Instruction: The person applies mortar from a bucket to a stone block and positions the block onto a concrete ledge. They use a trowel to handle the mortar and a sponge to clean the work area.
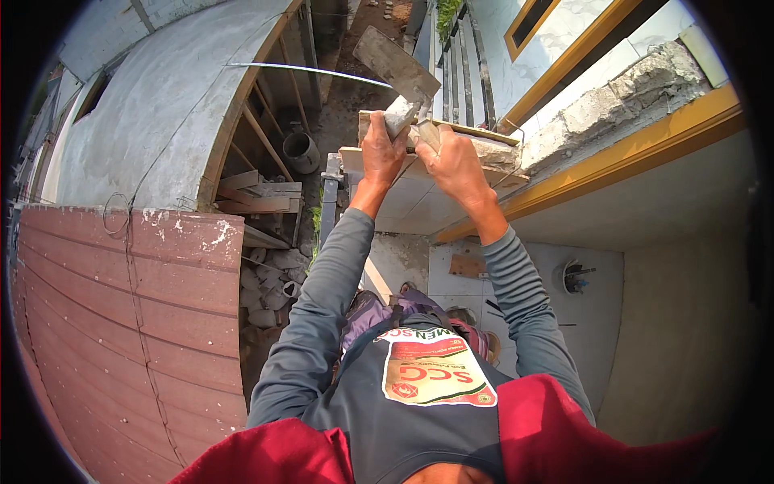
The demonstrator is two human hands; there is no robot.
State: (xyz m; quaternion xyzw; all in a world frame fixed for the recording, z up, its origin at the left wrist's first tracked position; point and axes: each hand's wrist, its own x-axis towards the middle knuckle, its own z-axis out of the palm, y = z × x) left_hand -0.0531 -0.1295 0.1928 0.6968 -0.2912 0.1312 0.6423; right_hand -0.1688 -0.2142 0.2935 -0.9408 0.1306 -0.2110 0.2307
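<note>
My right hand [458, 165] is closed round the handle of a trowel [395, 63], whose grey, mortar-stained blade points up and away to the left. Close beside it, my left hand [382, 153] grips a small grey block piece [399, 115], which sits right by the trowel's neck; whether the two touch I cannot tell. Both hands are over the top of a low wall [496, 152] that has boards along its sides and rough mortar or block between them. White tile [395, 179] faces the near side of this wall.
Rough grey blockwork [597, 113] runs along an ochre beam [613, 153] at the right. A maroon metal roof [129, 298] fills the left. Past the wall lie a narrow passage with a grey bucket [301, 152] and metal railings [466, 73]. A tool-filled pail [574, 276] stands on the tiled floor below.
</note>
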